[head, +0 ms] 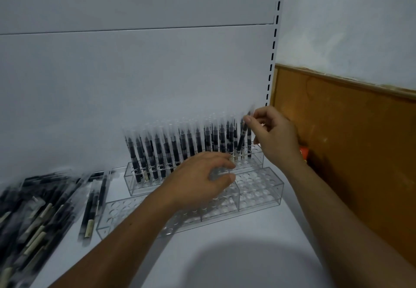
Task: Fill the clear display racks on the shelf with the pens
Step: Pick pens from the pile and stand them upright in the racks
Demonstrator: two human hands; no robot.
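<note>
Head | right hand (272, 134) pinches pen (241, 140) top | left hand (198, 175) relaxed on rack (258, 188)

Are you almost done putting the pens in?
About halfway. The back clear plastic rack is nearly full of black pens in clear sleeves. The right hand pinches one more black pen at its right end, with the left hand close by. The front clear plastic rack has no pens, and a pile of loose black pens waits on the left.
</note>
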